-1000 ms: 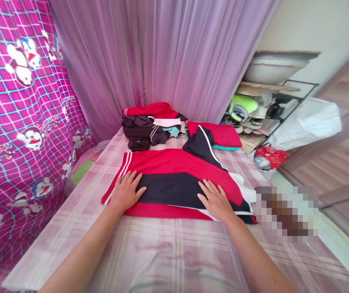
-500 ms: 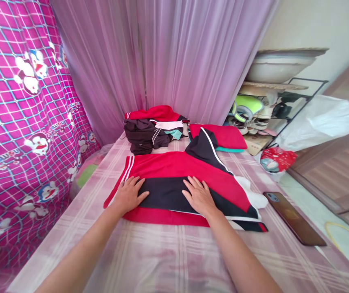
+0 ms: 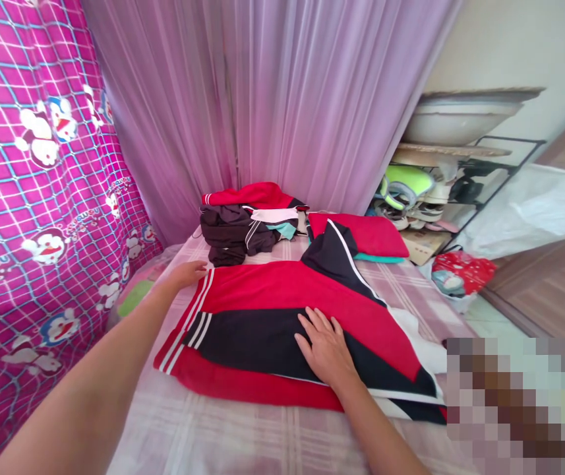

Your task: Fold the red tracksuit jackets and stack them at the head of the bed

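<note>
A red and black garment [image 3: 262, 287] with white stripes lies spread on the plaid bedding. My right hand [image 3: 326, 344] rests flat on its black section, fingers apart. At the garment's upper left corner is my left hand [image 3: 190, 272], its fingertips at the white-striped red cuff; the fingers are close together and whether they pinch the cloth is unclear. A black part with white piping [image 3: 334, 257] points up and back from the garment. Some white cloth [image 3: 418, 340] shows beyond its right side.
Behind the garment sit a pile of dark clothes [image 3: 233, 227] and a folded red item [image 3: 371, 234]. A shelf with shoes and a basin [image 3: 465, 122] stands at the right. Purple curtains [image 3: 282, 99] hang behind; the bottom right corner is pixelated.
My left hand has lifted off the black section and moved up and left to the cuff, uncovering the striped black end. My right hand remains flat on the garment. The view has shifted slightly.
</note>
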The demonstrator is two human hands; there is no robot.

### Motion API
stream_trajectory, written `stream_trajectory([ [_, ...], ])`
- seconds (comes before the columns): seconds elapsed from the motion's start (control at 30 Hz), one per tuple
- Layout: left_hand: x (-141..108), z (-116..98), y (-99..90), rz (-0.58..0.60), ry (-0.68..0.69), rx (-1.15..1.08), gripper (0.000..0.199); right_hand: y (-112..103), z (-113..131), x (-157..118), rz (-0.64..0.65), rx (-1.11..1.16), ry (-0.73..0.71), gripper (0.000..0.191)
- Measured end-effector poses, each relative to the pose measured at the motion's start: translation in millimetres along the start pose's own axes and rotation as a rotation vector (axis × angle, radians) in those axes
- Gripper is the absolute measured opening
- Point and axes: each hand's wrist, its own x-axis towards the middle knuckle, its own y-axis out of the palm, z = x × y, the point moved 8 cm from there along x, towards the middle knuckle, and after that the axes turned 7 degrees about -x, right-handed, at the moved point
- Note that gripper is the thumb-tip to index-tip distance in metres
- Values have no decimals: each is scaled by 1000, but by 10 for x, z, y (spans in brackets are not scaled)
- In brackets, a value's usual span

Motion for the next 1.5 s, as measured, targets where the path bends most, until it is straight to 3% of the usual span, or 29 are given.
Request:
stream_trajectory([
  [0.13, 110, 71, 43, 100, -71, -139, 33, 4, -1, 3, 0, 9, 7, 46],
  [0.23, 121, 155, 34, 83, -145, -223, 46, 3, 2, 4, 0, 10, 9, 45],
  [0.33, 103, 205, 84, 44, -203, -238, 46, 6, 1, 0, 1, 13, 12, 45],
  [0.47, 49, 184, 124, -40, -248, -164, 41, 13, -14, -4, 5, 31, 25, 45],
  [0.7, -107, -8, -65, -209, -245, 115, 47, 17, -24, -1, 19, 46, 33, 47],
  [0.87, -120, 22, 91, -83, -330, 191, 54, 9, -22, -2, 12, 37, 36, 47],
  [0.97, -91, 95, 158, -18, -308, 188, 59, 10, -21, 0, 15, 39, 36, 47],
  [1.1, -86, 221, 168, 51, -243, 105, 51, 10, -18, 0, 17, 34, 36, 46],
  [1.27, -205, 280, 175, 90, -270, 39, 51, 6, -15, -2, 3, 33, 31, 46],
  [1.4, -307, 157, 142, 20, -310, 95, 61, 4, -14, 1, 1, 45, 29, 46],
  [1.5, -377, -211, 88, -107, -129, 197, 58, -7, -13, 2, -2, 59, 32, 47],
])
